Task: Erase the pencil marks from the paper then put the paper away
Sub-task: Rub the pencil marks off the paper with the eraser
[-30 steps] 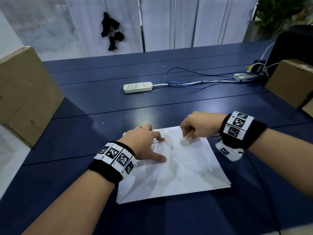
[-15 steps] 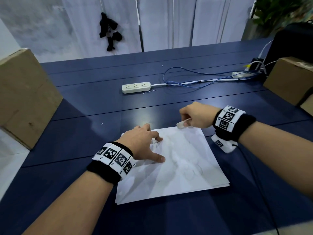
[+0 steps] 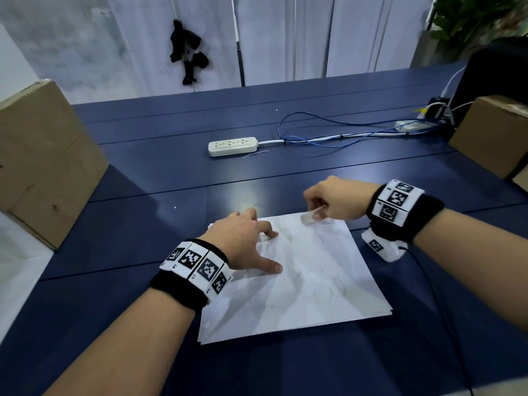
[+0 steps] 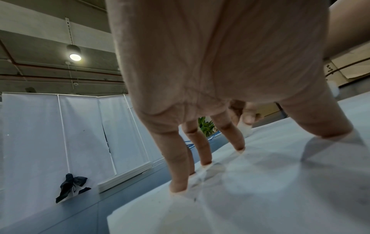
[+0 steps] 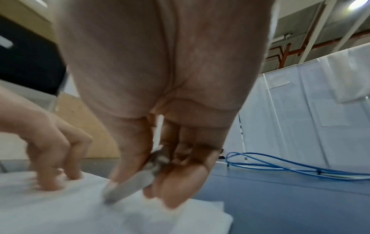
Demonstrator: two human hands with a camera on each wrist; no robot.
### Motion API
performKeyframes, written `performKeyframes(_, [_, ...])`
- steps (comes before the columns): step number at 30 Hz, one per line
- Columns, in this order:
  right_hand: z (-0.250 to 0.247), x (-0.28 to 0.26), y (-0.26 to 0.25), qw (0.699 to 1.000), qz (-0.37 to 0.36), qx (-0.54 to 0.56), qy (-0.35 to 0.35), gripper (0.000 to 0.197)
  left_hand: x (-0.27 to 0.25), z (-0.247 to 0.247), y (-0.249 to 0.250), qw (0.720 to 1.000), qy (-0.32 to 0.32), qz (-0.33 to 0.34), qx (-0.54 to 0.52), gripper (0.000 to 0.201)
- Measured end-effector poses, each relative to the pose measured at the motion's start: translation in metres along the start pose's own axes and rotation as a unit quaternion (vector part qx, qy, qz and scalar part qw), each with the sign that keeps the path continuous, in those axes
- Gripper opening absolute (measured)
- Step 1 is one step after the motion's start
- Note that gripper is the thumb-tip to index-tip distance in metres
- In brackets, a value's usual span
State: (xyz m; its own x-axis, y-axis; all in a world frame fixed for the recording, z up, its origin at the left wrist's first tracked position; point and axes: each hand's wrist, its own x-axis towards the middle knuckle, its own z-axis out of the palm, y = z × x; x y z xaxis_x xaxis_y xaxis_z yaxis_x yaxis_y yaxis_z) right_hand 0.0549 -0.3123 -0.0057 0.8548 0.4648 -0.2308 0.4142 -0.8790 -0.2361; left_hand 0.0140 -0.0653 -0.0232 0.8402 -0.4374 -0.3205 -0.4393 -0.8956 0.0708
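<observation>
Right hand [image 3: 338, 200] grip: eraser [image 3: 310, 217] over paper's [image 3: 300, 292] far edge

White power strip [image 3: 233, 146], blue cables [image 3: 328, 132], cardboard boxes [image 3: 43, 164], plant [image 3: 468, 21]

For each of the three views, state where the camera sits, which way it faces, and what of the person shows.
Head: worn on the head, faces forward and down at the paper; both forearms show.
Left wrist: under the left hand, looks along fingers pressing the paper.
Right wrist: under the right hand, looks along fingers pinching the eraser.
Shared: all show the paper; the right-wrist view also catches the left hand.
</observation>
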Motion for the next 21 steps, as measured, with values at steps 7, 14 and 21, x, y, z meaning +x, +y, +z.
performKeyframes(7, [0.005, -0.002, -0.005, 1.0, 0.001, -0.013, -0.006, 0.016, 0.001, 0.0, 0.001, 1.0, 0.001, 0.0, 0.003, 0.078])
performKeyframes(14, [0.007, -0.021, -0.004, 0.995, -0.025, 0.022, -0.093, 0.013, 0.001, -0.001, 0.001, 1.0, -0.001, 0.001, 0.008, 0.079])
performKeyframes(21, [0.0, -0.002, 0.003, 0.999, 0.022, -0.022, 0.04, 0.029, 0.001, -0.001, 0.0, 1.0, -0.001, 0.0, 0.003, 0.079])
